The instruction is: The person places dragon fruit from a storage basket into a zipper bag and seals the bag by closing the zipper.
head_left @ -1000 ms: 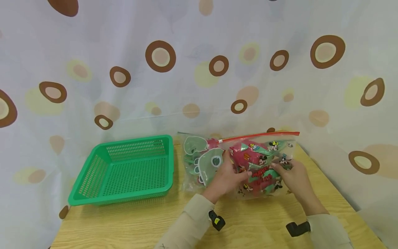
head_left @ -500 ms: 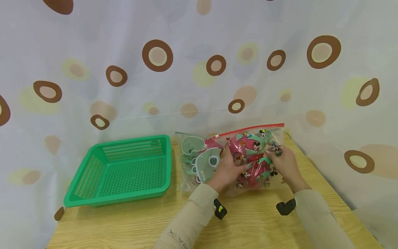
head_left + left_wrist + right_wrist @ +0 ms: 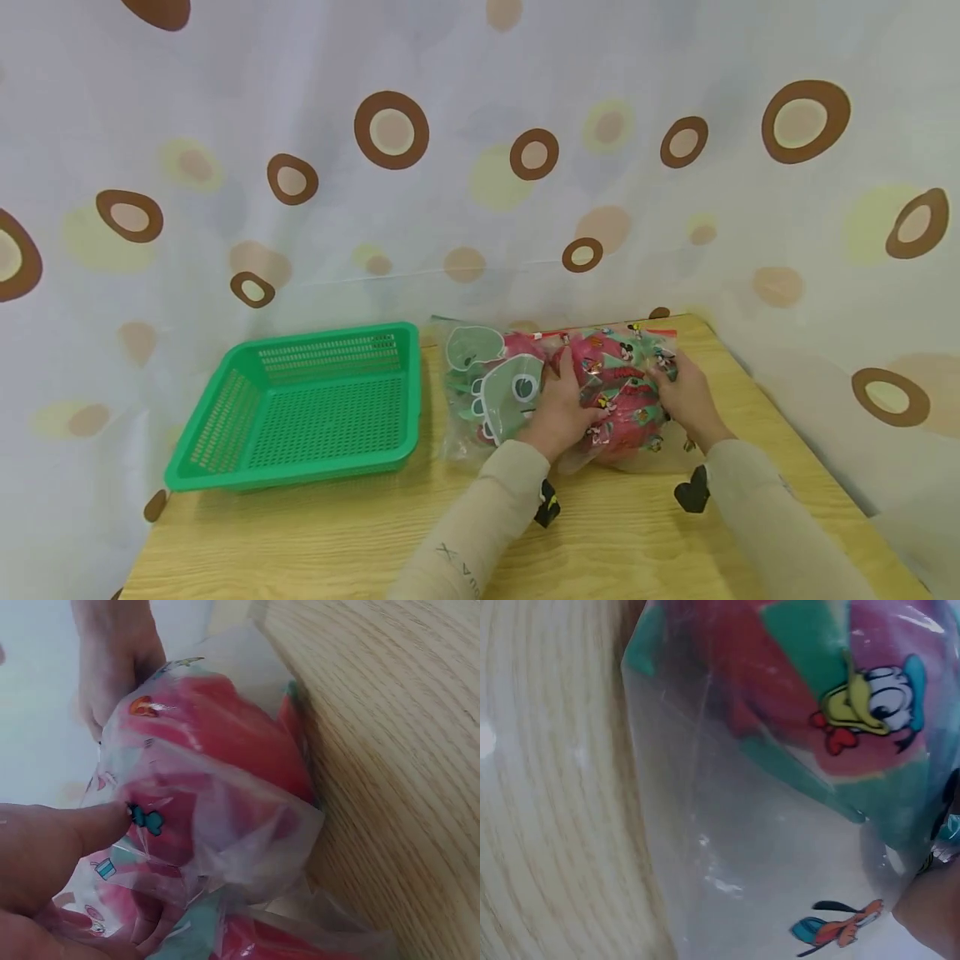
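A clear zip bag (image 3: 622,392) printed with cartoon characters lies on the table at right of centre. It bulges with pink and green contents whose kind I cannot tell. My left hand (image 3: 558,412) holds its left side, thumb on top and fingers curled under the film in the left wrist view. On the far right side my right hand (image 3: 686,400) grips the film, its fingertips partly hidden. Only short stretches of the red zip strip show. Against its left side lies a second clear bag (image 3: 480,396) with a green dinosaur print and similar pink and green contents.
A green plastic basket (image 3: 322,421) with slotted walls stands on the left of the wooden table (image 3: 337,533). Behind the table hangs a white curtain (image 3: 450,208) with brown ring patterns, close to its back edge.
The cartoon bag's top edge first rose, then sank and folded back, hiding most of the red strip. Its right end has come leftward with my right hand. The basket and dinosaur bag stay put.
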### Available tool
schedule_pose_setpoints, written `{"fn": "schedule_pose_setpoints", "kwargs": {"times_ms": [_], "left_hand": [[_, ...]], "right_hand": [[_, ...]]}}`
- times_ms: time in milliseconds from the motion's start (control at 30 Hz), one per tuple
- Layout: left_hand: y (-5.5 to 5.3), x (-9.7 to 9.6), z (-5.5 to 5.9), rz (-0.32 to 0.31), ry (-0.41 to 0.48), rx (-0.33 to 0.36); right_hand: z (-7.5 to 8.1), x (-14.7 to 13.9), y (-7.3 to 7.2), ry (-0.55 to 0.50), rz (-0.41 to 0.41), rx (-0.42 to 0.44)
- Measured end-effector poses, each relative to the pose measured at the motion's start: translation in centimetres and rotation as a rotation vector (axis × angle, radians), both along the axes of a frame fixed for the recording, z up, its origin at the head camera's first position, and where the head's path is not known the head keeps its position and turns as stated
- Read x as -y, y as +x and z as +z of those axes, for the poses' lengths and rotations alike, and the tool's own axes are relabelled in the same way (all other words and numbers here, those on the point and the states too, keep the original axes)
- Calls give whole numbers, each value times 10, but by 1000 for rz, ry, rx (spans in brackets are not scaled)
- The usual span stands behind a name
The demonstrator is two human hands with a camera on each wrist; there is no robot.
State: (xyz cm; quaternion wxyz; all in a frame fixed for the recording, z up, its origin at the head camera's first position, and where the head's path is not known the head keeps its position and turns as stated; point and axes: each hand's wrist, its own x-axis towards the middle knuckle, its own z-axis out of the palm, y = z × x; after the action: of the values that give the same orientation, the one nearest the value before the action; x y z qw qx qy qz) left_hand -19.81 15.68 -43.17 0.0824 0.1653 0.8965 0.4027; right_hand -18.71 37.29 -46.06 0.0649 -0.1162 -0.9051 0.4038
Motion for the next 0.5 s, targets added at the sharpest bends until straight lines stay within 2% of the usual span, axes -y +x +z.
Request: {"fn": "schedule_pose_setpoints", "kwargs": {"times_ms": [67, 167, 300, 400, 500], "left_hand": [[2, -2, 0, -10, -35, -35], [2, -4, 0, -20, -107, -92], [3, -8, 1, -30, -298, -187], [3, -11, -1, -18, -438, -236], [3, -13, -3, -15, -513, -247]], "right_hand": [[-4, -2, -1, 3, -2, 12], [-7, -2, -6, 30, -8, -26], [-12, -4, -16, 88, -21, -105], [-17, -4, -21, 129, -36, -99], [-15, -1, -19, 147, -60, -64]]}}
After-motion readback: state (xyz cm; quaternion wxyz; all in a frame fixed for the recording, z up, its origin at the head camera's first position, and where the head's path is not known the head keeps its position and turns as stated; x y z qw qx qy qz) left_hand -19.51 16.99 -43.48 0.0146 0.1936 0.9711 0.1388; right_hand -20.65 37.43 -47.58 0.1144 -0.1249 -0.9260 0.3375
